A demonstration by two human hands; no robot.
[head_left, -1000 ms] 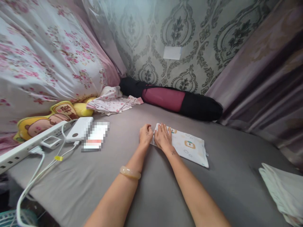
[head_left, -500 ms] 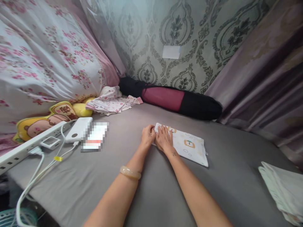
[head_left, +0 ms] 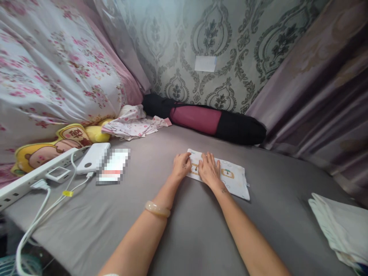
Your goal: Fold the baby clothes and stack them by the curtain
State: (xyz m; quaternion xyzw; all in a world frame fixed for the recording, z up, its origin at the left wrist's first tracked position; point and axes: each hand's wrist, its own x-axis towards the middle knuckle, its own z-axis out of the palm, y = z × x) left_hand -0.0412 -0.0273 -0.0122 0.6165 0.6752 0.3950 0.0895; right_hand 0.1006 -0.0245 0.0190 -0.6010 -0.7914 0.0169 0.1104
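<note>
A folded white cloth with orange and green animal-like prints lies flat on the grey sheet. My left hand, with a pale bangle on its wrist, has its fingers curled at the cloth's left edge and seems to pinch it there. On the middle of the cloth my right hand lies flat, palm down, its fingers stretched away from me. Part of the cloth's print is hidden beneath it.
On the left are a blurred phone, a white power bank, a power strip with cables, and a yellow plush. Behind lie printed clothes and a black-and-maroon long bag. Folded pale fabric is at right.
My right hand has slid rightward across the cloth, away from my left hand, uncovering a print near the left edge. My left hand stays at that edge.
</note>
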